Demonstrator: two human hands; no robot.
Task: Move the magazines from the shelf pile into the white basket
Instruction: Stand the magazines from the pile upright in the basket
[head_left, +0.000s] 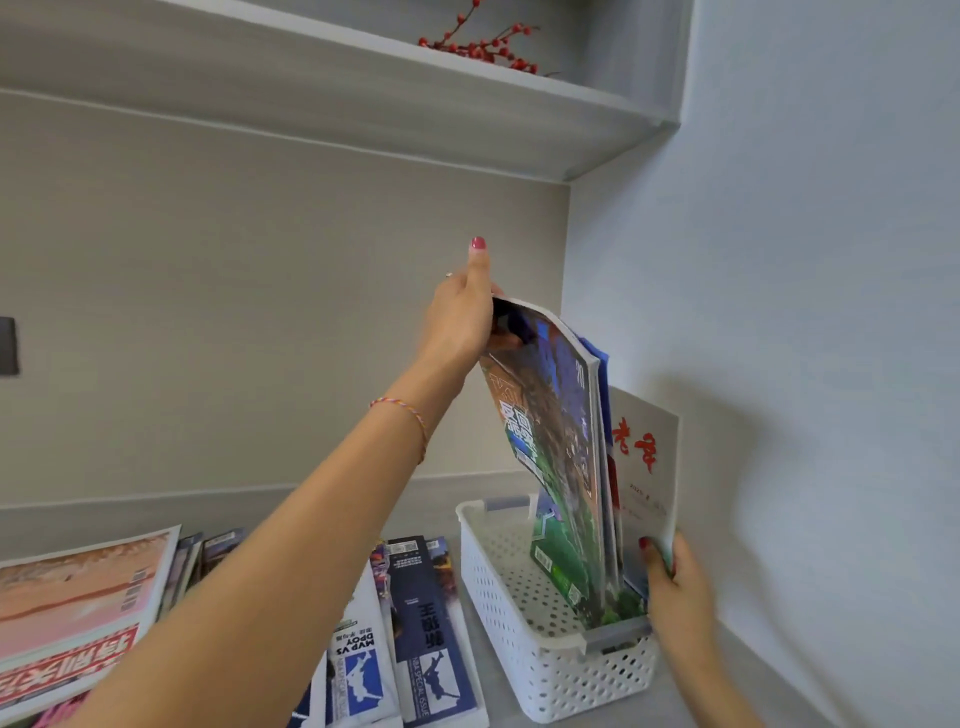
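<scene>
A white perforated basket (519, 644) stands on the grey shelf at the right, against the side wall. Several magazines stand upright in its right half. My left hand (460, 317) grips the top edge of the front one, a green and blue covered magazine (558, 452), which leans left and bends over at the top. My right hand (675, 587) holds the lower edge of a white magazine with red characters (647, 457) at the back of the row. Left of the basket, more magazines (415, 634) lie flat in an overlapping pile.
A pink and red magazine (78, 613) lies at the far left of the shelf. An upper shelf (363, 88) carries a sprig of red berries (483, 47). The side wall (779, 312) is close behind the basket. A dark switch plate (8, 345) sits on the back wall.
</scene>
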